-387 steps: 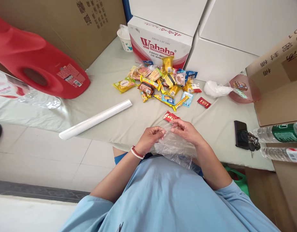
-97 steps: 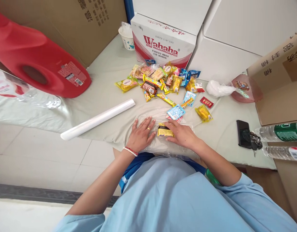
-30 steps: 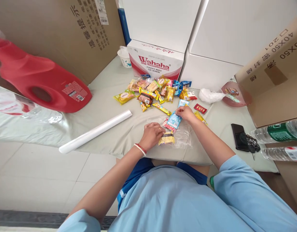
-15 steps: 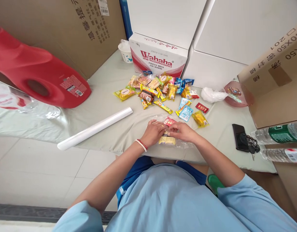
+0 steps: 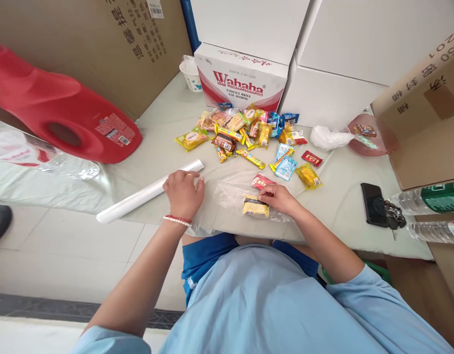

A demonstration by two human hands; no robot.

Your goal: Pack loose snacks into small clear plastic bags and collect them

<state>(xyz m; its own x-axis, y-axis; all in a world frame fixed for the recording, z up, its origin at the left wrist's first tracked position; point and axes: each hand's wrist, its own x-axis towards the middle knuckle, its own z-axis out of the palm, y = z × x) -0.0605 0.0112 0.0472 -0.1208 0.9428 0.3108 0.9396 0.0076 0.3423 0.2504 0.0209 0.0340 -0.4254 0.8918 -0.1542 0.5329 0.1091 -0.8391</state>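
A clear plastic bag [image 5: 228, 194] lies crumpled and flat near the table's front edge. On or inside it, I cannot tell which, rest a yellow snack packet [image 5: 256, 208] with a dark band and a small red packet [image 5: 262, 181]. My right hand [image 5: 280, 199] is closed in a pinch on the bag at the yellow packet's upper right edge; the fingertips are partly hidden. Off to the left, my left hand [image 5: 184, 192] is open, its fingers a little bent and thumb apart. It is over or beside a white plastic roll [image 5: 149, 191]; contact is unclear.
Several wrapped snacks [image 5: 250, 158] are heaped before a Wahaha water carton [image 5: 241, 81]. A red jug [image 5: 75, 113] stands at left. At right are a white plastic bundle [image 5: 329, 138], pink bowl [image 5: 381, 147], phone [image 5: 374, 204], keys [image 5: 395, 215] and water bottles [image 5: 420, 199].
My left hand has left the plastic bag and moved left to the white roll. My right hand stays at the bag, and the yellow packet now shows more fully.
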